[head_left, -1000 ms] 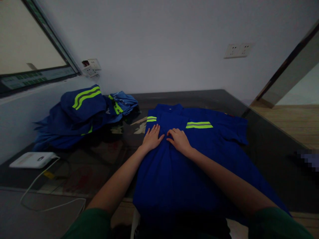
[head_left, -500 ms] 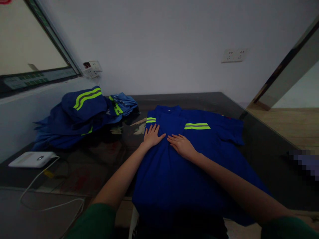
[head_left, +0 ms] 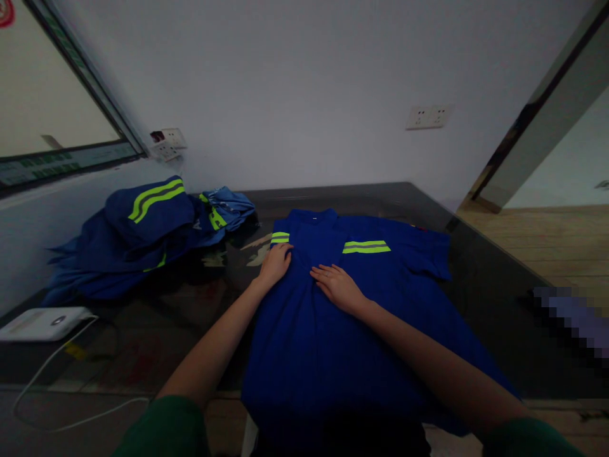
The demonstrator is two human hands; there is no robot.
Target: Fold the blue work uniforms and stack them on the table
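Note:
A dark blue short-sleeved shirt [head_left: 380, 330] with yellow-green and grey reflective stripes lies spread out, its collar towards the wall and its left part folded inward. My left hand [head_left: 275, 264] is at the shirt's left edge just below the small stripe, turned on its side with fingers and thumb closed on the cloth. My right hand [head_left: 340, 287] lies flat on the shirt's middle, fingers stretched out and holding nothing. Creases run through the cloth between and below the two hands. The shirt's lower part hangs over the near edge of the table.
The dark glossy table [head_left: 480, 311] stands against the wall. A heap of blue striped clothes [head_left: 137, 222] lies at the left. Nearer is a white device [head_left: 42, 324] with a cable [head_left: 42, 365]. A pixelated object [head_left: 571, 317] is on the right.
My left hand has turned from flat and spread to closed at the shirt's edge. My right hand stays flat on the cloth. The view has shifted slightly.

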